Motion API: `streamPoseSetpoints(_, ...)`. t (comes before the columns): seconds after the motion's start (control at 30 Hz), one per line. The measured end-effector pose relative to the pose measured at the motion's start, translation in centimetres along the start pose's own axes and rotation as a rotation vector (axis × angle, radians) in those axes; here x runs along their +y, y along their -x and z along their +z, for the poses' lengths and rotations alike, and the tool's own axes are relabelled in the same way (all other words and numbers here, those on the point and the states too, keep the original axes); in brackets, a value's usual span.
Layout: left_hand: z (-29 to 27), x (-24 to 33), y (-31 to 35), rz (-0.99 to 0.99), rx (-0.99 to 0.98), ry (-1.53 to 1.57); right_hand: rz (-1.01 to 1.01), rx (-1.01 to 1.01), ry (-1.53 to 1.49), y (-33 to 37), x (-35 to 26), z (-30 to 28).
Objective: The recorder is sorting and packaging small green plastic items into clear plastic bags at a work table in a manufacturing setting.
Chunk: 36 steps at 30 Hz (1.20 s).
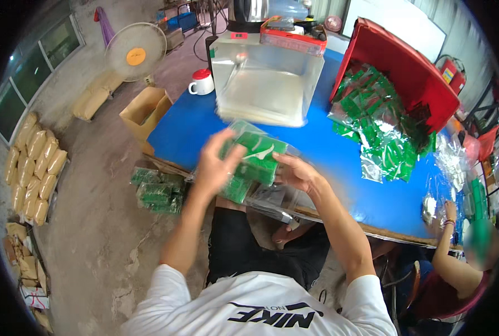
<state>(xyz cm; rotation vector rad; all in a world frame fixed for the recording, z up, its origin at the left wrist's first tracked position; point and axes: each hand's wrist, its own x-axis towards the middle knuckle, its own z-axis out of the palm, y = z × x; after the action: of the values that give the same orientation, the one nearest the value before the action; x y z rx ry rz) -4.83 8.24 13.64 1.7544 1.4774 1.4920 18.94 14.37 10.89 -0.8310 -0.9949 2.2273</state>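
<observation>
A stack of flat green packets in clear plastic [260,150] is held above the near edge of the blue table. My right hand [300,173] grips its right edge, thumb on top and fingers underneath. At the left edge my left hand [218,162], blurred by motion, has its thumb and fingers around the plastic. Another green packet [235,189] lies just below the stack, by the table edge. Beyond my hands stands a clear-sided box [266,84] with a pile of clear plastic sheets or bags in it.
A tipped red bin [398,67] spills green packets [381,123] onto the blue table [190,123]. A white mug with a red lid [202,83] and a cardboard box [147,112] are at left. Bundled green packets [158,190] lie low at left. A co-worker's arm [446,235] reaches in at right.
</observation>
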Motion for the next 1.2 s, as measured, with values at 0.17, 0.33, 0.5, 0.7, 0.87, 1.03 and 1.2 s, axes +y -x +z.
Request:
streamPoseSetpoints(0.17,-3.8,-11.6,-3.9,-0.560,-0.319,0.497,-0.091,0.273,0.188,-0.2,0.5,1.8)
streamPoseSetpoints(0.33,-2.9,-11.8,-4.2,-0.580,-0.543,0.793,-0.138,0.537,0.383,-4.9,2.4,0.1)
streamPoseSetpoints(0.5,-1.9,-9.8,-4.0,-0.515,-0.563,0.780,-0.034,0.564,0.447,-6.7,1.5,-1.9)
streamPoseSetpoints(0.7,0.8,-9.2,-3.0,-0.532,-0.605,0.995,-0.285,0.551,0.520,1.4,2.3,0.3)
streamPoseSetpoints(0.87,5.4,-5.6,-4.9,-0.516,-0.749,1.030,-0.396,0.836,0.777,2.4,4.9,-3.3)
streamPoseSetpoints(1.03,8.2,-6.9,-5.6,-0.463,-0.874,0.934,-0.496,0.741,0.325,4.4,7.9,-5.5)
streamPoseSetpoints(1.2,9.6,-4.9,-6.2,-0.549,-0.921,1.068,-0.769,0.781,1.481,6.9,9.0,-7.6)
